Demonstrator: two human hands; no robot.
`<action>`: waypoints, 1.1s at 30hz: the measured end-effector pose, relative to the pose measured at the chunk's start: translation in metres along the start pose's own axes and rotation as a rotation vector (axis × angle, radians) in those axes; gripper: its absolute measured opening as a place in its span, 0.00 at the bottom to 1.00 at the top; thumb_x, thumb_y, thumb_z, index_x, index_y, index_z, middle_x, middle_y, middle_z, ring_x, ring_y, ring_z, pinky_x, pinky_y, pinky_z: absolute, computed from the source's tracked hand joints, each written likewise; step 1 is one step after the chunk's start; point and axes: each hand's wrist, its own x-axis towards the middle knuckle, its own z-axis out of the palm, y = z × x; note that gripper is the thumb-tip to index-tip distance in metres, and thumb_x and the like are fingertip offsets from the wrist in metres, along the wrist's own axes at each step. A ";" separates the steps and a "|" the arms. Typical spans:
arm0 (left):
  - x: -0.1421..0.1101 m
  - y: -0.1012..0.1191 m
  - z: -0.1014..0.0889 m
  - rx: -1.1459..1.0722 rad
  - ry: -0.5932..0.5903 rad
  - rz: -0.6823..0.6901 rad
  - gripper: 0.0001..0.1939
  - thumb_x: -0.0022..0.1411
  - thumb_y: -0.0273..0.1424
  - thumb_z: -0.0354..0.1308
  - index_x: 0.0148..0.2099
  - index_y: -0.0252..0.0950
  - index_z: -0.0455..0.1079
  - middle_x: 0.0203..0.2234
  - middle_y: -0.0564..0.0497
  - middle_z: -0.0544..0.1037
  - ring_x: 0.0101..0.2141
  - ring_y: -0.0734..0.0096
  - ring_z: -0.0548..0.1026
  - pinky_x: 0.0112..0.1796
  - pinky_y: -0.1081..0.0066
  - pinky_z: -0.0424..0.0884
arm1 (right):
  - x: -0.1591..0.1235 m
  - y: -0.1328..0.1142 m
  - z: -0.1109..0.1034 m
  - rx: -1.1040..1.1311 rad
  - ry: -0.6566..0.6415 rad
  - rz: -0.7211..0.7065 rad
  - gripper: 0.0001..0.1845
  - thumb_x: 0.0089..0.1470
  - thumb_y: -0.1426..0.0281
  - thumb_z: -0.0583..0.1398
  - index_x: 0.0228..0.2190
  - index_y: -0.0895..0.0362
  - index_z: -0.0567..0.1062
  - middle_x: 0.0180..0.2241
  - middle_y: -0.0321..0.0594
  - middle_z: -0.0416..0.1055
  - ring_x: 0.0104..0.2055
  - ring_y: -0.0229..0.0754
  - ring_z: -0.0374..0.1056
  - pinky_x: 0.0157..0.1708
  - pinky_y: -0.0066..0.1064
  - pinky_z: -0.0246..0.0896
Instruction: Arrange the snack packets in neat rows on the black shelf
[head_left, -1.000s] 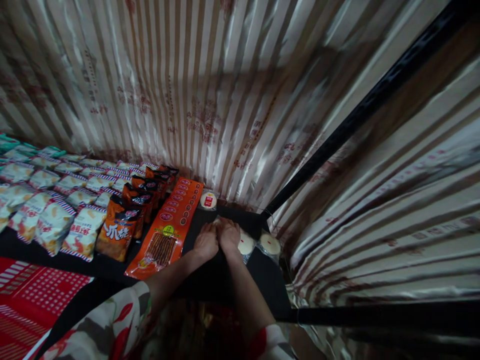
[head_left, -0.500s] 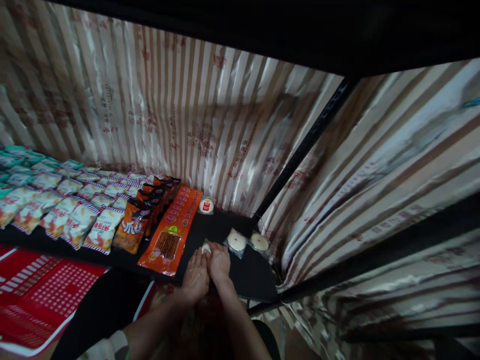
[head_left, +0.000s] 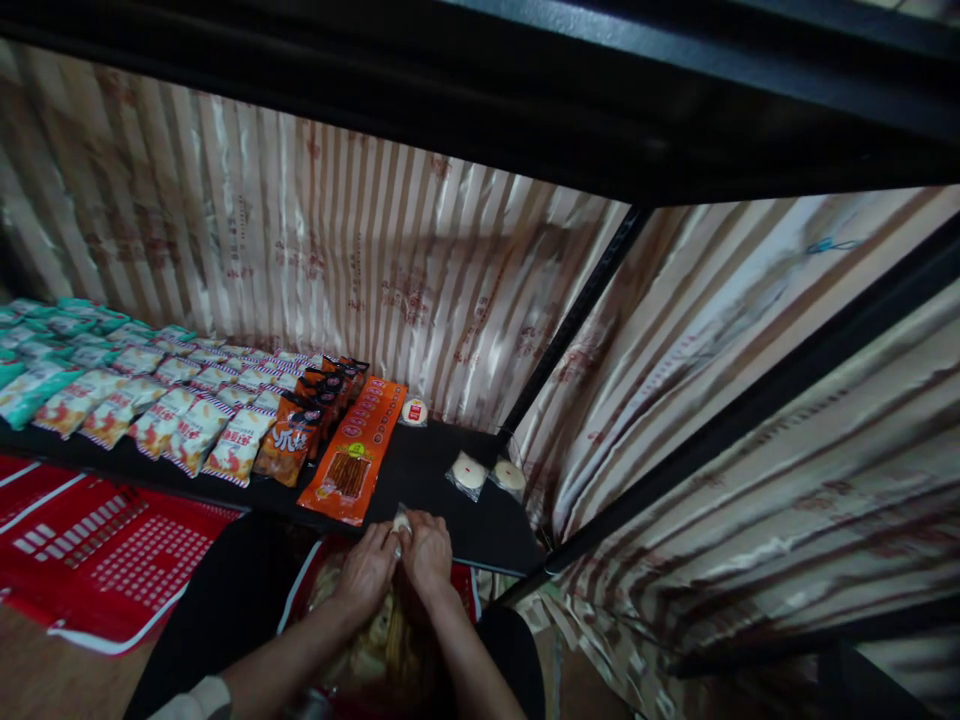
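My left hand (head_left: pixel 373 568) and my right hand (head_left: pixel 427 555) meet at the front edge of the black shelf (head_left: pixel 420 458). Pinched between their fingers is a wrapped white cake (head_left: pixel 403 522), mostly covered by them. Two similar round white cakes in clear wrappers, one with a red dot (head_left: pixel 469 473) and another beside it (head_left: pixel 509 476), lie flat to the right. Farther back sits a round pack with a red label (head_left: pixel 413 411). An orange pack of brown sticks (head_left: pixel 355 455) lies just left of my hands.
Orange snack bags (head_left: pixel 289 440), white snack bags (head_left: pixel 240 445) and green bags (head_left: pixel 37 392) fill the shelf's left. Red baskets (head_left: pixel 112 550) stand below, one between my legs holding packs. A black post (head_left: pixel 570 330) rises at the corner; a black upper shelf (head_left: pixel 450 110) hangs overhead.
Both hands have drawn back from over the shelf to its front edge, still holding the wrapped cake. The camera view has shifted, and more of the basket between my legs shows.
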 end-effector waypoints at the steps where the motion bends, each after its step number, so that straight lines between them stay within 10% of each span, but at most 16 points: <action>1: -0.004 0.000 -0.002 -0.021 0.005 -0.001 0.19 0.60 0.23 0.44 0.51 0.34 0.67 0.50 0.43 0.71 0.49 0.61 0.68 0.52 0.62 0.65 | -0.004 -0.001 -0.001 -0.001 -0.011 -0.008 0.19 0.56 0.69 0.51 0.46 0.56 0.74 0.47 0.44 0.72 0.49 0.47 0.64 0.50 0.33 0.51; 17: -0.013 0.004 -0.035 -0.464 0.172 0.008 0.11 0.63 0.28 0.44 0.36 0.36 0.68 0.34 0.47 0.73 0.38 0.67 0.72 0.42 0.67 0.68 | -0.026 0.002 -0.022 0.716 -0.140 -0.087 0.31 0.55 0.48 0.47 0.24 0.58 0.74 0.23 0.36 0.71 0.28 0.38 0.65 0.29 0.27 0.55; 33: 0.021 0.003 -0.033 -0.699 0.089 -0.296 0.08 0.58 0.26 0.51 0.39 0.33 0.68 0.30 0.52 0.74 0.30 0.73 0.72 0.33 0.75 0.67 | -0.042 0.010 -0.015 1.387 0.021 0.167 0.22 0.40 0.53 0.63 0.32 0.58 0.72 0.25 0.36 0.74 0.25 0.38 0.68 0.25 0.27 0.61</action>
